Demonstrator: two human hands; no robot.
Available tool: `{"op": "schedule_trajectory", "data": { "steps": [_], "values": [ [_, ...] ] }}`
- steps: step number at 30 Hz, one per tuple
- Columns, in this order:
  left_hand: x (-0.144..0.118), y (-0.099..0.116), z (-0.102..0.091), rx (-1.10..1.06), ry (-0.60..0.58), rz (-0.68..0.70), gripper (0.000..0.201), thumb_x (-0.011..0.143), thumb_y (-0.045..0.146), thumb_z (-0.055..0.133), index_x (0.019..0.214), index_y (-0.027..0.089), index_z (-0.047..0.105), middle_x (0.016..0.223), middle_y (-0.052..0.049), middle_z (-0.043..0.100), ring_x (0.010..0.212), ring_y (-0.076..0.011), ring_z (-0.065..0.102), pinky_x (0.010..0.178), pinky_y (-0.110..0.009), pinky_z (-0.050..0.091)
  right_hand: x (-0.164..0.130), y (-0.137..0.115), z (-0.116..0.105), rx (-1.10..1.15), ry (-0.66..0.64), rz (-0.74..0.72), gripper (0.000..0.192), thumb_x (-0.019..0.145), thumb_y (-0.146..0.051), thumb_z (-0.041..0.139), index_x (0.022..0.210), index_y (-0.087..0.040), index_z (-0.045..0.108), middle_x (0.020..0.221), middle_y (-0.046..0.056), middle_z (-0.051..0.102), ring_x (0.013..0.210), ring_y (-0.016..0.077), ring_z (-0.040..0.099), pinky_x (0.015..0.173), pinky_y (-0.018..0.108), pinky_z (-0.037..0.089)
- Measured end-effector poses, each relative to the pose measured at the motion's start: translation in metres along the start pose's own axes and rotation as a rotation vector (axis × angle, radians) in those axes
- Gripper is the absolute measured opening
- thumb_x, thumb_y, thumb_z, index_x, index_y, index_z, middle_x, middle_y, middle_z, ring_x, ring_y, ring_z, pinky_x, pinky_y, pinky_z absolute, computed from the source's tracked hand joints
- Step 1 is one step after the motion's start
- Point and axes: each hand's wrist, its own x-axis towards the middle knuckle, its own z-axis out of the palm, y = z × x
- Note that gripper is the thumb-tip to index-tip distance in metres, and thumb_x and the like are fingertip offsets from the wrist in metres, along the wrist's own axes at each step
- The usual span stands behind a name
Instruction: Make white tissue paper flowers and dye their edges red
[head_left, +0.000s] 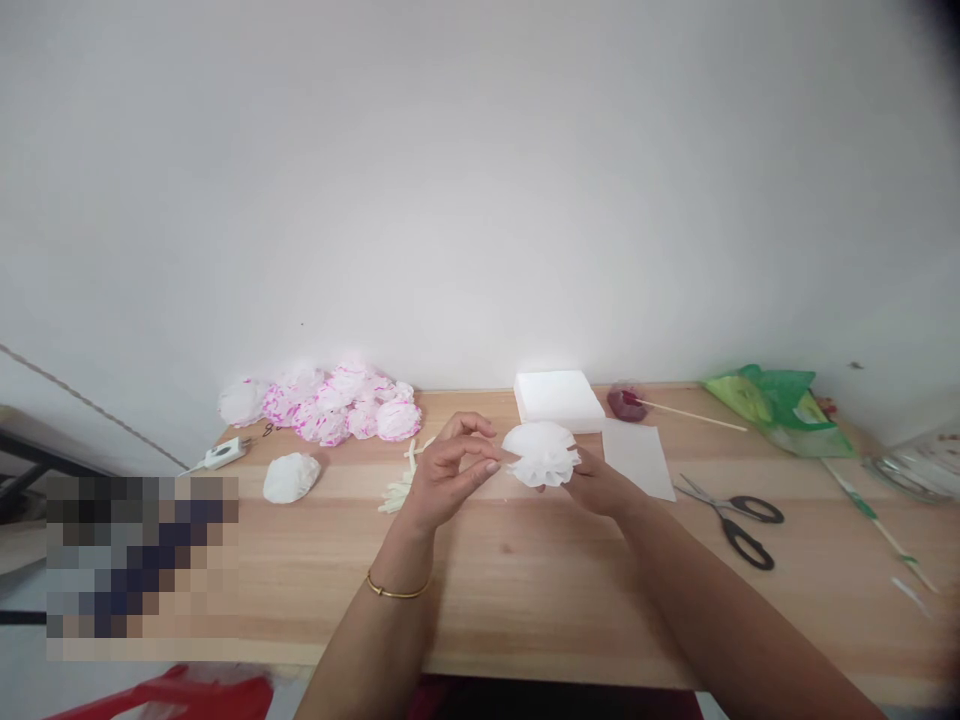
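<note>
A round white paper flower [541, 455] with ruffled, layered petals is held above the table in front of me. My right hand [596, 480] grips it from behind and below; most of those fingers are hidden by the petals. At the flower's left edge is my left hand [454, 465], its fingers curved and apart, the tips close to the petals. Whether they touch the paper I cannot tell. Pale strips [397, 492] lie on the table just behind my left hand. A stack of white paper [559, 398] sits behind the flower.
Pink-edged paper flowers [330, 402] are heaped at the back left, with a white one [292, 477] nearer. A plug [225, 453] lies left. To the right are a paper sheet [639, 458], a dark red container [627, 402] with a stick, scissors [731, 518] and a green bag [784, 405].
</note>
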Motion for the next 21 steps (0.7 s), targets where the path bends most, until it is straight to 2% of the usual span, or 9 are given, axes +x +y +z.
{"op": "schedule_trajectory", "data": {
  "steps": [8, 12, 17, 21],
  "values": [
    [0.001, 0.003, 0.004, 0.112, -0.039, 0.016, 0.013, 0.080, 0.020, 0.064, 0.090, 0.022, 0.071, 0.100, -0.009, 0.055, 0.100, -0.0197, 0.051, 0.089, -0.038, 0.042, 0.000, 0.002, 0.002, 0.055, -0.002, 0.013, 0.030, 0.091, -0.037, 0.046, 0.073, -0.017, 0.057, 0.082, 0.004, 0.062, 0.076, 0.0150, 0.055, 0.073, 0.029, 0.044],
    [0.000, 0.001, 0.007, 0.116, 0.019, -0.034, 0.009, 0.082, 0.023, 0.060, 0.084, 0.020, 0.068, 0.096, -0.008, 0.056, 0.097, -0.0194, 0.052, 0.089, -0.039, 0.041, 0.000, 0.004, 0.003, 0.065, -0.024, 0.051, 0.035, 0.093, -0.039, 0.042, 0.075, -0.016, 0.061, 0.079, 0.005, 0.063, 0.077, 0.0157, 0.056, 0.073, 0.029, 0.044],
    [-0.001, -0.005, 0.013, 0.009, 0.106, -0.110, 0.012, 0.083, 0.028, 0.059, 0.078, 0.017, 0.062, 0.094, -0.008, 0.055, 0.092, -0.0187, 0.053, 0.087, -0.038, 0.042, 0.000, 0.001, 0.005, 0.085, -0.107, 0.009, 0.041, 0.094, -0.042, 0.037, 0.075, -0.015, 0.062, 0.078, 0.005, 0.063, 0.078, 0.0156, 0.057, 0.079, 0.030, 0.044],
    [-0.001, -0.008, 0.017, -0.079, 0.108, -0.126, 0.012, 0.082, 0.027, 0.061, 0.078, 0.017, 0.063, 0.092, -0.008, 0.055, 0.092, -0.0184, 0.053, 0.086, -0.037, 0.042, 0.001, 0.000, 0.003, 0.065, -0.059, -0.005, 0.039, 0.094, -0.041, 0.039, 0.074, -0.016, 0.061, 0.080, 0.005, 0.064, 0.079, 0.0157, 0.057, 0.078, 0.030, 0.043]
  ]
}}
